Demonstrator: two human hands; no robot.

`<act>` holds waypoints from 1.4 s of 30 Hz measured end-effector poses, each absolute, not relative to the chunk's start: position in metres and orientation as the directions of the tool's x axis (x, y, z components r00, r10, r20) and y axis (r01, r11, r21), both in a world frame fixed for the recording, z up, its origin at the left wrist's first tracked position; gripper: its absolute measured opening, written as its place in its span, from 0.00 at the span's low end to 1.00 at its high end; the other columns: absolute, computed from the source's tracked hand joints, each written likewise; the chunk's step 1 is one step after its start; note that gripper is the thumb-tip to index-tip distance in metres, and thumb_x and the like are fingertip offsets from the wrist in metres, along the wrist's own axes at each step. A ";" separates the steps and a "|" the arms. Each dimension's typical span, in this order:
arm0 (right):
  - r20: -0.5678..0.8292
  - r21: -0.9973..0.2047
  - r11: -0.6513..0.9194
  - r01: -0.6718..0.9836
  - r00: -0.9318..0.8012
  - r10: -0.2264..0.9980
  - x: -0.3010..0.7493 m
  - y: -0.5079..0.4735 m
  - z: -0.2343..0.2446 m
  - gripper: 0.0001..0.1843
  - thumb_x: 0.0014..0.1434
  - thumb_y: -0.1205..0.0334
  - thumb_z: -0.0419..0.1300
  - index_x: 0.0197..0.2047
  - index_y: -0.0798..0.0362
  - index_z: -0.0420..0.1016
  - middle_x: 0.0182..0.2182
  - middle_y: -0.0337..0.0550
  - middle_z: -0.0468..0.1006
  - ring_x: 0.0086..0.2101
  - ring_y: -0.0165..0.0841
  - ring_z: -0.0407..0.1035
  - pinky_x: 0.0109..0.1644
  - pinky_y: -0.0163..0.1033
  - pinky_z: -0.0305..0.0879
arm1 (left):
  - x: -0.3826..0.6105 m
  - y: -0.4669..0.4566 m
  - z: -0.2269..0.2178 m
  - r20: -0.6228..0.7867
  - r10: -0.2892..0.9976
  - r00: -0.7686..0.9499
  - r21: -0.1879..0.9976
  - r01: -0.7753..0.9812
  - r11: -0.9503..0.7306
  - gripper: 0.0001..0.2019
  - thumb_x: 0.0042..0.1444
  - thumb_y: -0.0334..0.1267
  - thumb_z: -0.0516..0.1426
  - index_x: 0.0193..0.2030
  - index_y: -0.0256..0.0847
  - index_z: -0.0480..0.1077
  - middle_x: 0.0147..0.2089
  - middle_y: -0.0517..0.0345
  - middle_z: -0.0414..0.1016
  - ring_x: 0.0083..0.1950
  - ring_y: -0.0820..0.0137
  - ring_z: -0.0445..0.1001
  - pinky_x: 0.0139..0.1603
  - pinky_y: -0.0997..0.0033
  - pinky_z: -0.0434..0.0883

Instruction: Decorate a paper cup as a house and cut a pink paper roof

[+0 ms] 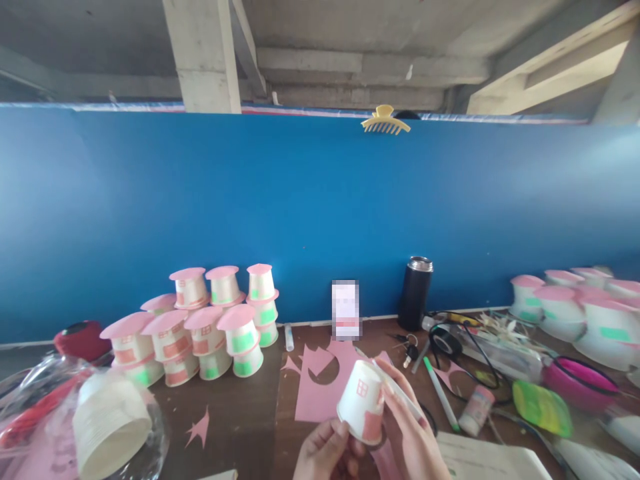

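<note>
In front of me is an upturned white paper cup (357, 400), tilted, with a red window outline and a solid red patch drawn on its side. My left hand (324, 452) pinches the cup's lower rim between thumb and fingers. On the cup's other side, my right hand (413, 427) rests its fingers against the wall and grips a slim white marker (400, 392); its tip is not visible. Behind the cup lies a pink paper sheet (311, 398) with a round hole cut in it.
Stacked decorated cups with pink paper tops (200, 333) stand at left, near bagged plain cups (113, 427). A phone (345, 310) leans on the blue partition (300, 200). Rightward are a black flask (415, 293), keys (410, 350), a green marker (440, 393) and more decorated cups (607, 333).
</note>
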State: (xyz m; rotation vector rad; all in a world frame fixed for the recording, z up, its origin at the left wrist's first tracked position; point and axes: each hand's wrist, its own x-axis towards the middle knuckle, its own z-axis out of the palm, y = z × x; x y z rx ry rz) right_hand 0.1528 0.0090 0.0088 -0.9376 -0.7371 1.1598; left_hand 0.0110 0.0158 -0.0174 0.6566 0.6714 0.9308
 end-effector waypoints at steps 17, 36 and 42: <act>0.303 -0.953 0.278 0.123 0.312 0.900 0.160 0.016 -0.011 0.16 0.58 0.51 0.62 0.48 0.49 0.74 0.42 0.45 0.79 0.41 0.40 0.74 0.44 0.38 0.69 | -0.098 0.013 0.055 -0.413 0.881 -0.232 0.854 -0.435 0.286 0.05 0.46 0.24 0.64 0.30 0.32 0.73 0.30 0.52 0.77 0.21 0.77 0.69 0.17 0.82 0.66; 0.191 -0.979 0.202 -0.013 0.266 0.945 0.153 0.012 -0.001 0.25 0.57 0.48 0.62 0.55 0.49 0.68 0.22 0.32 0.68 0.21 0.30 0.62 0.22 0.32 0.62 | -0.132 0.026 0.039 -0.516 0.801 -0.304 0.854 -0.254 0.454 0.03 0.55 0.26 0.59 0.37 0.29 0.70 0.34 0.42 0.81 0.22 0.75 0.74 0.21 0.79 0.73; 0.179 -0.982 0.190 -0.017 0.258 0.950 0.151 0.012 -0.001 0.26 0.61 0.48 0.58 0.59 0.50 0.64 0.21 0.33 0.68 0.20 0.29 0.61 0.21 0.32 0.61 | -0.140 0.004 0.058 -0.545 0.815 -0.200 0.839 -0.142 0.526 0.11 0.52 0.34 0.63 0.41 0.35 0.69 0.34 0.45 0.81 0.25 0.71 0.76 0.24 0.76 0.73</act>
